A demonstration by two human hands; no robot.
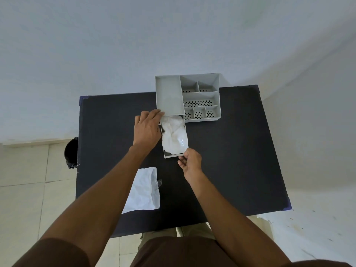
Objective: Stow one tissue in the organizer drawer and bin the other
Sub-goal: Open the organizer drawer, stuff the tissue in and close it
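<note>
**On the black table, one tissue lies in the open drawer**

Nearest the person, a flat white tissue (143,189) lies on the black table (231,160), partly under the left forearm and touched by neither hand. Beyond it, the right hand (190,163) pinches the front edge of the pulled-out drawer (174,155) between thumb and fingers. A crumpled white tissue (174,134) fills that drawer. The left hand (147,128) rests flat and spread beside the drawer, fingertips at the front corner of the grey organizer (187,97), gripping nothing. Off the table's left edge stands a black bin (71,152).
</note>
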